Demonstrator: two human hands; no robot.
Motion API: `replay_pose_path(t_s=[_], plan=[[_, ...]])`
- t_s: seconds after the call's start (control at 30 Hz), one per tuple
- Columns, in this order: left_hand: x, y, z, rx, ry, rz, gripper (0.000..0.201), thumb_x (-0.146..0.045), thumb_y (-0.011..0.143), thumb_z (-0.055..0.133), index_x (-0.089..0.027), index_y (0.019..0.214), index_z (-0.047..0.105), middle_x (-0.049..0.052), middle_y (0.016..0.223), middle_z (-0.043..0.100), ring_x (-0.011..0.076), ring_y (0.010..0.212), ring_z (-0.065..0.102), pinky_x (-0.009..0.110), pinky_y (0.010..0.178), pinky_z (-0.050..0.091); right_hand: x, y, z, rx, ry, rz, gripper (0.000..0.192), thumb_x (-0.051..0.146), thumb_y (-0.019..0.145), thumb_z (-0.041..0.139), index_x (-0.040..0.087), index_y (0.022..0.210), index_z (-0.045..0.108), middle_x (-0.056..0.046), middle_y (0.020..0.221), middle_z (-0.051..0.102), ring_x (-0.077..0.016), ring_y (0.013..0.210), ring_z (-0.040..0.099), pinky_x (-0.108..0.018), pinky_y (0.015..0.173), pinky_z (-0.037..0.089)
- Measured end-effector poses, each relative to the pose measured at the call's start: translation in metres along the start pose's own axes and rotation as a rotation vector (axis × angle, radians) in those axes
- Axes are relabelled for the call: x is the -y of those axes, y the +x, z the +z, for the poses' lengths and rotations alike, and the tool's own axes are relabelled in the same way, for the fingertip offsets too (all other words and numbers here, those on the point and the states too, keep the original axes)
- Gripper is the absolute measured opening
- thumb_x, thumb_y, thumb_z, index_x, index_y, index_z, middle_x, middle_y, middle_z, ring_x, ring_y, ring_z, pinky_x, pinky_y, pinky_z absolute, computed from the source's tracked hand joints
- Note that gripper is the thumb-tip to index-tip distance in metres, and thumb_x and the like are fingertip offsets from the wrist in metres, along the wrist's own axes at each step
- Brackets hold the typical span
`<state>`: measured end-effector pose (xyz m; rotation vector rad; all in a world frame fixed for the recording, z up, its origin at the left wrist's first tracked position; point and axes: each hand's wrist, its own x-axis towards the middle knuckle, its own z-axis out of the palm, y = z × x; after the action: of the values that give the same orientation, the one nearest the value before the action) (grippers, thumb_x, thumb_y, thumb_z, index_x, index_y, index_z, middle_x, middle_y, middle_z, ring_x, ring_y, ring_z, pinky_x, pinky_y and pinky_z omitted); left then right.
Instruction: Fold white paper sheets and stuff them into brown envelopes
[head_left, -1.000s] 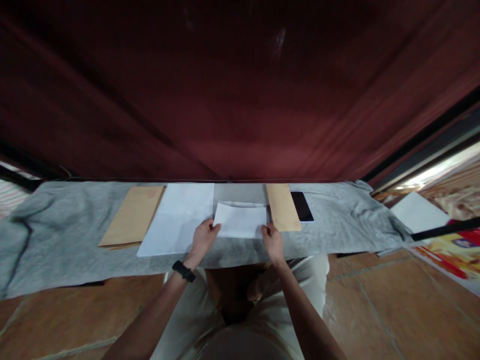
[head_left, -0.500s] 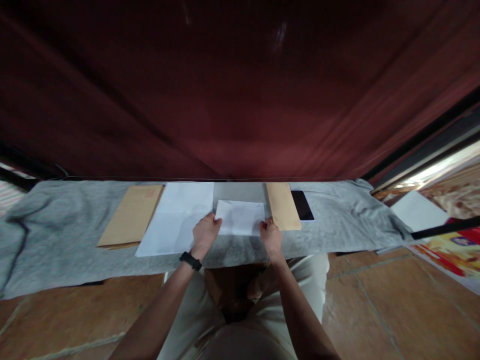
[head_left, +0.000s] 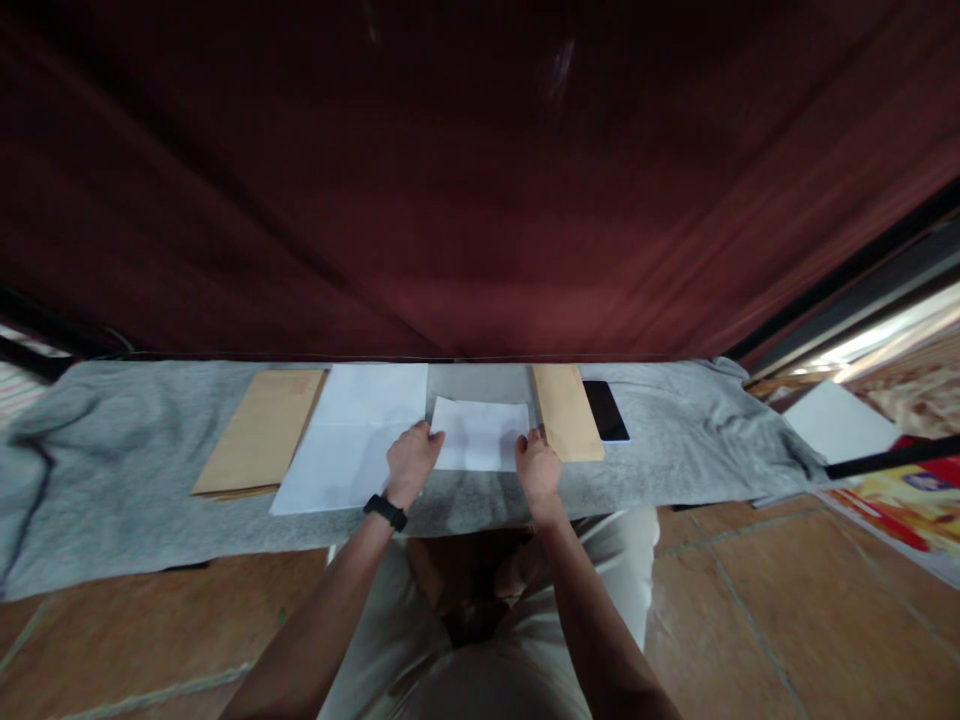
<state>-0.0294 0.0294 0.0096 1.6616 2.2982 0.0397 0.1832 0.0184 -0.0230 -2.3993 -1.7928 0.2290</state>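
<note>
A folded sheet of white paper lies in front of me on the grey cloth. My left hand pinches its left edge between thumb and fingers. At its lower right edge, my right hand grips it the same way. Larger white sheets with a crease across them lie just left of the folded paper, partly under my left hand. Close to my right hand is a narrow brown envelope.
A stack of large brown envelopes sits at the left. Right of the narrow envelope lies a dark-screened phone. The grey cloth covers the long narrow surface, with a dark red panel rising behind it.
The top edge of the folded paper, which showed a raised flap with corner creases, now looks smoother. Both hands have barely shifted and keep hold of its sides.
</note>
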Motion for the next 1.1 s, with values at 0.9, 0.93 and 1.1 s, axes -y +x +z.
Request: replay_pose_path(t_s=[0.9,0.93,1.1], plan=[[-0.006,0.0,0.001,-0.044,0.055,0.024,0.036,-0.043,0.099,0.048,-0.018,0.115,0.069,0.014,0.111,0.075,0.0264,0.107,0.07,0.033,0.087,0.051,0.006,-0.023,0.015,-0.259,0.18,-0.371,0.042,0.022,0.102,0.045,0.009,0.141,0.052,-0.022,0.145,0.053,-0.0313,0.135,0.048,-0.048,0.111,0.043],[-0.006,0.0,0.0,-0.036,0.054,0.022,0.036,-0.043,0.099,0.048,-0.018,0.114,0.069,0.014,0.111,0.075,0.0264,0.107,0.071,0.033,0.087,0.051,0.009,-0.023,0.019,-0.261,0.199,-0.406,0.043,0.022,0.102,0.045,0.009,0.142,0.051,-0.022,0.148,0.051,-0.031,0.139,0.044,-0.048,0.113,0.041],[-0.006,0.001,-0.001,-0.037,0.061,0.037,0.037,-0.042,0.099,0.047,-0.017,0.116,0.068,0.014,0.113,0.075,0.0273,0.108,0.07,0.034,0.088,0.051,0.019,-0.021,0.037,-0.252,0.227,-0.495,0.048,0.025,0.105,0.042,0.004,0.148,0.047,-0.022,0.155,0.047,-0.0283,0.15,0.034,-0.049,0.119,0.036]])
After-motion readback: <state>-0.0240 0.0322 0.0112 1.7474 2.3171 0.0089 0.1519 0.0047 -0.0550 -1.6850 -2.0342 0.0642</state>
